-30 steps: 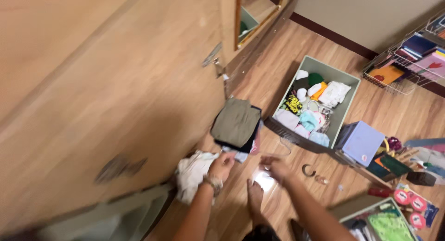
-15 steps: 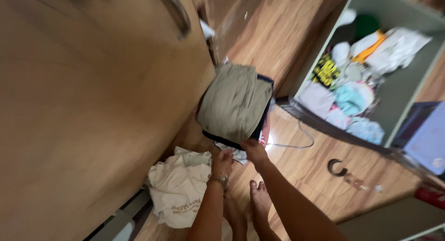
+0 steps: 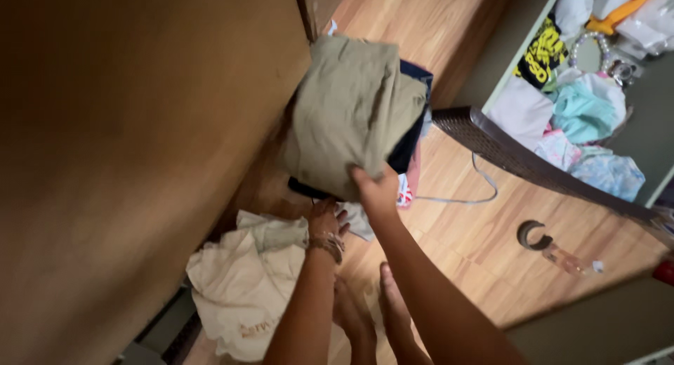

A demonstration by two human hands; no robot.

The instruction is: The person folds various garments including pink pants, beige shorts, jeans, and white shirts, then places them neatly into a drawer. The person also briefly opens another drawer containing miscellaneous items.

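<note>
My right hand (image 3: pixel 375 189) has its fingers clamped on the near edge of a stack of folded clothes (image 3: pixel 351 112), olive garment on top, dark ones beneath, held just beside the wooden cabinet door (image 3: pixel 140 140). My left hand (image 3: pixel 324 221), bracelet at the wrist, reaches under the stack's lower edge, fingers curled against it, though I cannot tell if they grip. Below lies a crumpled cream cloth (image 3: pixel 242 284) on the wood floor (image 3: pixel 463 231); a green drawer (image 3: pixel 505 52) of small clothes sits to the right.
</note>
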